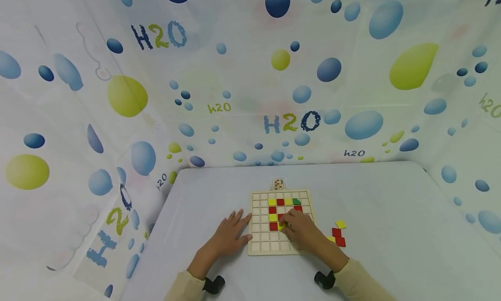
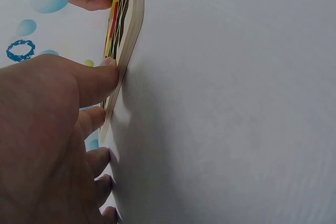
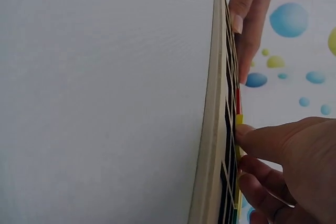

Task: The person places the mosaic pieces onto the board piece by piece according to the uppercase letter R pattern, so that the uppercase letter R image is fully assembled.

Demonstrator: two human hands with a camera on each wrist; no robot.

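Observation:
A wooden grid board (image 1: 263, 246) lies on the table with red, yellow and green tiles in some of its squares. Fingers spread, my left hand (image 1: 228, 235) rests at the board's left side; its thumb and a fingertip touch the edge. Over the board's middle, the curled fingers of my right hand (image 1: 302, 229) pinch a yellow tile (image 1: 281, 226), partly covered by the fingertips. In the right wrist view the thumb and fingers meet at the yellow tile (image 3: 239, 120). A green tile (image 1: 297, 202) with a rounded corner sits at the pattern's upper right.
Behind the board lies a small pattern card (image 1: 278, 184). To the right are loose tiles, among them a yellow tile (image 1: 341, 224) and a red tile (image 1: 340, 242); the right forearm partly hides another yellow one. A printed curtain (image 1: 250, 75) surrounds the white table (image 1: 391, 231).

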